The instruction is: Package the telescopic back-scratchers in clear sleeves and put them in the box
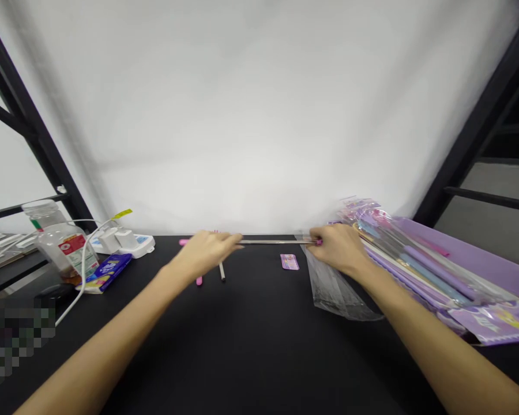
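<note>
A thin silvery rod with pink ends (277, 242) stretches level between my two hands, above the black table. My left hand (210, 249) is closed round its left part, and a pink end sticks out past the fist. On the right, my right hand (335, 245) grips the other pink end. A clear plastic bag (335, 291) hangs or lies just below that hand; I cannot tell whether the fingers touch it. Under my left hand lie a white stick with a dark tip (222, 271) and a pink-ended piece (199, 280), both partly hidden. A small purple card (289, 261) lies between the hands.
At the right, an open purple box (497, 268) holds several wrapped coloured sticks (432, 265). To the left stand a clear plastic jar (67, 245) and a white power strip (138, 245) with cables, beside a blue packet (110, 271). A white wall rises behind.
</note>
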The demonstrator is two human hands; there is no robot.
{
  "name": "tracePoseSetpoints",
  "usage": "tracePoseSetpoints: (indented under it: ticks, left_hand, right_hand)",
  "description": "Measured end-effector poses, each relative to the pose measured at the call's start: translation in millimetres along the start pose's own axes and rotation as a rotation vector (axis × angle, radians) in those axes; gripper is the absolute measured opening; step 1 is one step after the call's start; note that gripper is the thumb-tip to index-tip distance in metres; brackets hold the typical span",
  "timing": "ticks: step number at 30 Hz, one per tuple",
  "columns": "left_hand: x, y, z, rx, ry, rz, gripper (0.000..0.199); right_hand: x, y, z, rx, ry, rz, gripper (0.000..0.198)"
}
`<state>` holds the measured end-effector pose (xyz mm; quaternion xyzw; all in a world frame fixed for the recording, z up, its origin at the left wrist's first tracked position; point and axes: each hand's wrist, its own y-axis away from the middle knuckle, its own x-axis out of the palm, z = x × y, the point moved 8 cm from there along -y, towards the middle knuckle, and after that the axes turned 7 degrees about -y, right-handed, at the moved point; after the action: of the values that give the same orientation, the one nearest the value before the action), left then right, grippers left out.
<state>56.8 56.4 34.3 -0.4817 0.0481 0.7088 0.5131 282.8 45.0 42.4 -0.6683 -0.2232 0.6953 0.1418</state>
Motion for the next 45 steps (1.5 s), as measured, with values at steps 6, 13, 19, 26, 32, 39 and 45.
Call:
tracePoseSetpoints:
  ticks: [6,13,19,26,32,39,45]
  left_hand:
    - [-13,-10,-26,0.033,0.183,-0.104,0.034]
    - [-12,-3,-30,0.073,0.09,-0.162,0.033]
    - [-10,-4,-36,0.073,-0.011,-0.166,0.023]
    - [-21,8,30,-0.191,-0.083,-0.185,0.015]
    - [-26,1,-16,-0.101,-0.051,-0.205,0.034]
    - [-37,3,35,-0.281,-0.262,-0.255,0.013]
    - [-50,-6,-1,-0.183,-0.317,-0.339,0.018]
  right_hand:
    - [1,0,29,-0.083,0.009,0.007,0.019]
    - [14,3,31,-0.059,-0.025,0.107,0.016]
    - [18,6,54,-0.128,-0.108,0.123,0.027]
    - [4,-2,16,-0.047,-0.003,0.036,0.05]
    - [2,0,23,-0.136,0.032,0.037,0.036]
    - [13,-3,-20,0.002,0.006,0.036,0.04]
    - [16,0,5,-0.006,-0.099,0.037,0.041]
